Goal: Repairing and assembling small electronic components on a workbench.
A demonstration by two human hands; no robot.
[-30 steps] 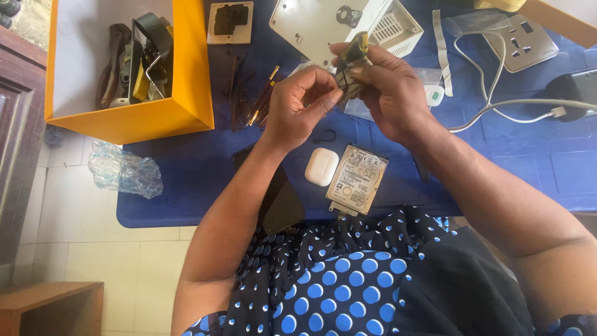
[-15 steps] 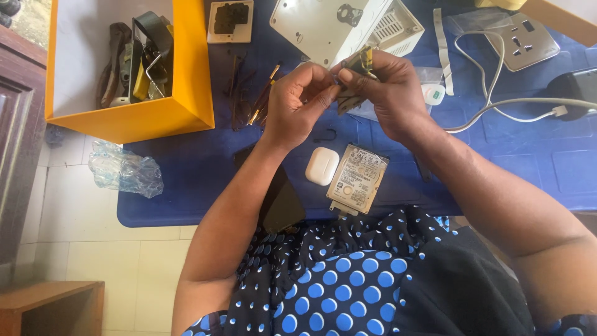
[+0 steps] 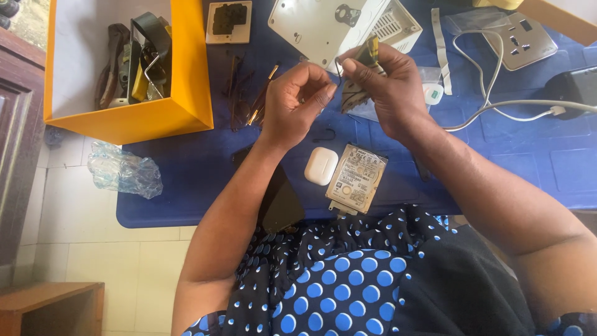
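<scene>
Dark metal with a yellow-green strip: that is the small part point(image 3: 360, 78) I see pinched in my right hand point(image 3: 382, 93), held up over the blue mat point(image 3: 510, 162), just in front of the white plate point(image 3: 311, 25). It looks thin and flat, partly hidden by my fingers; I cannot tell exactly what it is. My right fingers are clamped on it. My left hand point(image 3: 295, 102) sits just beside, fingertips curled together and almost touching the part; whether they grip anything I cannot tell.

Against half a second ago, my hands sit at much the same spot over the mat. A second ago the part stood further from my left hand; now the hands are close together. Nothing on the mat has shifted.

Counting what lies about: one hard drive point(image 3: 356, 179) flat on the mat below my hands, one white earbud case point(image 3: 321, 165) touching its left edge, one black slab point(image 3: 280, 199) at the mat's near edge. One yellow box point(image 3: 186, 112) to the left holds mixed tools. One vented white box point(image 3: 392, 25) sits beside the plate, two wall sockets, one dark-faced point(image 3: 229, 22) and one silver point(image 3: 525, 40), one white cable point(image 3: 497, 106), and one crumpled clear bag point(image 3: 124, 174) off the mat's left edge.
</scene>
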